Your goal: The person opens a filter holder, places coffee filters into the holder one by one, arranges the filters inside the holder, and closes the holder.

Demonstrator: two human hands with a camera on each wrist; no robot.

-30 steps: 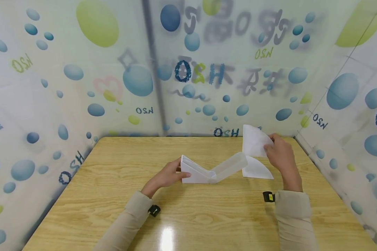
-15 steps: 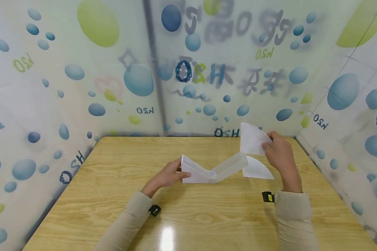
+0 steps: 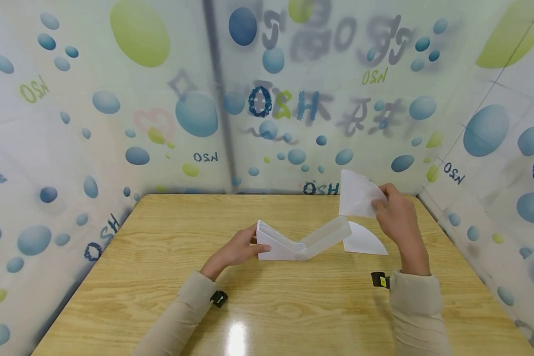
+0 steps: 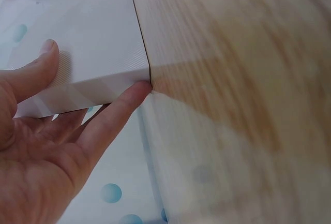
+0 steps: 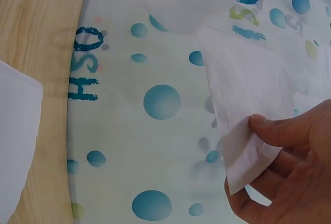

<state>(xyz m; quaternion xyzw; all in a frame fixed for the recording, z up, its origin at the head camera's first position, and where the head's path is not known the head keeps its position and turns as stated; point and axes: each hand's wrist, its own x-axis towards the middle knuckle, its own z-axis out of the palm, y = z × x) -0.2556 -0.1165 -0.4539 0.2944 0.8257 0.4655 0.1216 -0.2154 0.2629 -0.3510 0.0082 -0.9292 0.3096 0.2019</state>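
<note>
Raised sheet (image 3: 358, 195) and right hand (image 3: 398, 215) have risen slightly since the 0.5 s mark; left hand (image 3: 238, 247), white box (image 3: 276, 251) and lower sheet (image 3: 364, 241) show no clear shift. Clock centred on the box, 12 toward the back wall (image 3: 293, 148). Left hand grips the box's tall end at 9 o'clock, thumb on the near face. Right hand pinches the raised sheet at 2 o'clock, thumb against fingers. Translucent lid (image 3: 327, 235) stands tilted away from the box toward 2; lower sheet lies at 3, just by the lid's tip, contact not determinable. Judged risks: a swing toward 9 could snag the raised sheet on the lid tip; a tight pinch could crease it, a loose one drop it; a slack left grip could let the box slide if the lid is knocked. Tabletop (image 3: 320, 306) edge: nearest at 12, and the wall limits reach there. Room is widest toward 6, with more at 9 past the left hand.
</note>
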